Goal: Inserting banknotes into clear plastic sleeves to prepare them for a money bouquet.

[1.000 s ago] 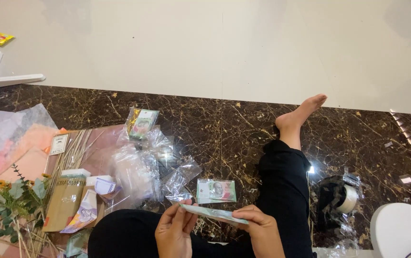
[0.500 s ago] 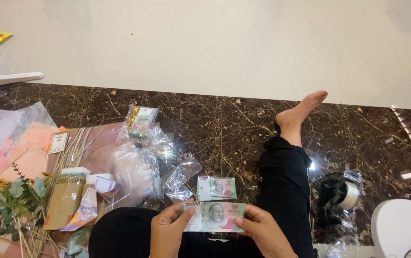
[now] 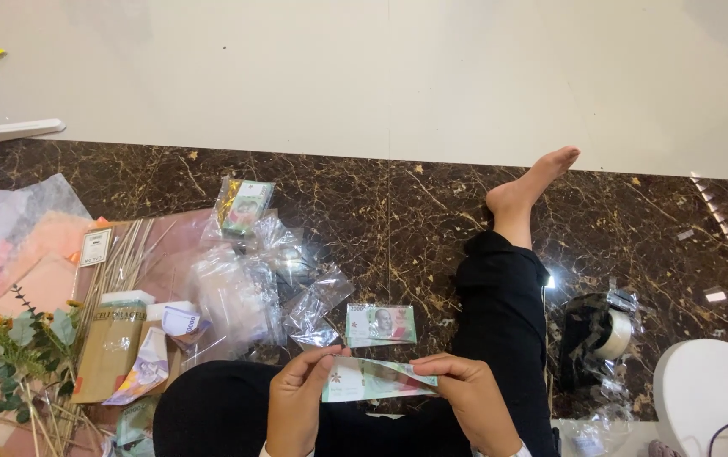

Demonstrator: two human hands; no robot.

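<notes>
I sit on a dark marble floor with one leg [image 3: 508, 279] stretched out. Both hands hold a green and pink banknote [image 3: 376, 379] flat over my lap. My left hand [image 3: 296, 402] pinches its left end and my right hand [image 3: 465, 398] grips its right end. Just beyond the note, a second banknote in a clear sleeve [image 3: 381, 323] lies on the floor. Crumpled clear plastic sleeves [image 3: 262, 288] are piled to the left of it.
A wrapped bundle of notes [image 3: 245, 205] lies further out. To the left are thin sticks [image 3: 127, 254], a brown box [image 3: 110, 351], artificial leaves and a sunflower [image 3: 8, 347], and pink paper sheets [image 3: 17, 254]. A tape roll [image 3: 613, 334] and a white round object [image 3: 711, 398] sit at right.
The banknote has turned from edge-on to face-up, then tilted lower over my lap. My hands stayed at its two ends.
</notes>
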